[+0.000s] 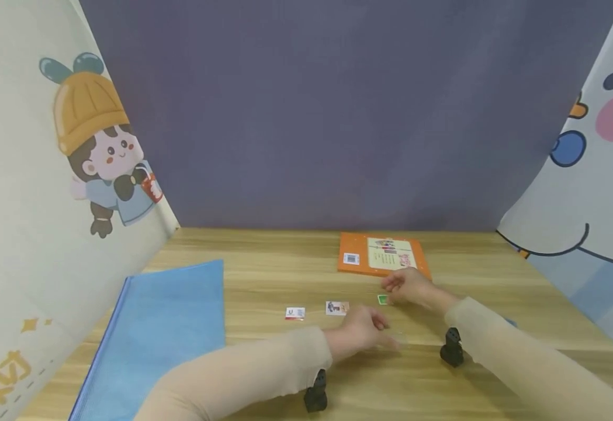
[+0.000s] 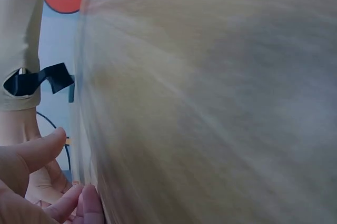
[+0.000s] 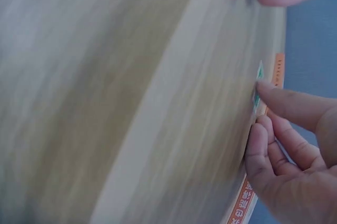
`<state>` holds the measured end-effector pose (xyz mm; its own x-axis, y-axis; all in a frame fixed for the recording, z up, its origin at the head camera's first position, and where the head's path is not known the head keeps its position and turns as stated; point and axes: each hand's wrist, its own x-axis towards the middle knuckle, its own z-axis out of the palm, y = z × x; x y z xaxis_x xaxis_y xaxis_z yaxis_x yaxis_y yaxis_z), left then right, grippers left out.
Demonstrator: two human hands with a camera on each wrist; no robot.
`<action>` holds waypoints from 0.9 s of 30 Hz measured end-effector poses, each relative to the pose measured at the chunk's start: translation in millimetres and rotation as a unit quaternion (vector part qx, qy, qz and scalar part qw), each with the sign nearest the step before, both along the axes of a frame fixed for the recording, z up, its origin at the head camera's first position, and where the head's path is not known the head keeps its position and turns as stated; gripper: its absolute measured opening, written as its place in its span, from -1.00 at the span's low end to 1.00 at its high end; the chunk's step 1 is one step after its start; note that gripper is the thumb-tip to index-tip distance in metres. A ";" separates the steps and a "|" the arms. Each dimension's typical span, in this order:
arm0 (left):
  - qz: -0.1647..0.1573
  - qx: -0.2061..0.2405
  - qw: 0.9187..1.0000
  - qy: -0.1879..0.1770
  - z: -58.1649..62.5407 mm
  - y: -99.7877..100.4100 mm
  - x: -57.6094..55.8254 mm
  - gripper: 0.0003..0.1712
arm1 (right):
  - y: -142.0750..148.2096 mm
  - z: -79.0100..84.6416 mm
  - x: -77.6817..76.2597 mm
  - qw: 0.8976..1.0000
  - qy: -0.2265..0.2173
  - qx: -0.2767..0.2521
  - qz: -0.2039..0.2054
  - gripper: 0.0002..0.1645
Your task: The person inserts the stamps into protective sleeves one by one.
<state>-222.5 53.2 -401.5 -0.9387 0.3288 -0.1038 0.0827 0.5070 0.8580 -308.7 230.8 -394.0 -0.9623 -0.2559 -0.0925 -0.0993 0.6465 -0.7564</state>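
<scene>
On the wooden table lies a small green card (image 1: 382, 300), flat in front of an orange booklet (image 1: 350, 269). My right hand (image 1: 410, 286) is at the card's right side. In the right wrist view, a fingertip (image 3: 266, 88) touches the green card (image 3: 257, 95) and the other fingers rest low by the table. Nearer to me, my left hand (image 1: 361, 333) hovers low with its thumb apart from its fingers. A faint pale patch beside its fingertips is too blurred to identify. Left of that hand are a picture card (image 1: 337, 308) and a white-and-red card (image 1: 295, 313).
A blue folder or bag (image 1: 185, 321) covers the table's left side. A small blue thing (image 1: 511, 322) shows partly behind the right sleeve. A dark panel (image 1: 338, 117) rises at the table's back, with cartoon-printed walls (image 1: 22, 175) at the sides.
</scene>
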 end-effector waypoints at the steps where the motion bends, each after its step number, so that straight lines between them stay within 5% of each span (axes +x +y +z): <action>1: -0.001 -0.005 1.000 0.002 0.8 1.9 1.1 -0.63 | 1.2 -0.7 0.4 1.000 0.003 0.003 -0.002 -0.50; 16: -0.026 -0.094 0.993 0.069 12.8 7.9 9.5 -0.67 | -0.9 1.6 8.1 0.998 0.039 0.028 0.036 -0.66; 27: -0.026 -0.114 0.991 0.070 8.9 11.2 8.1 -0.74 | -1.8 2.6 6.5 0.994 0.048 0.075 0.059 -0.83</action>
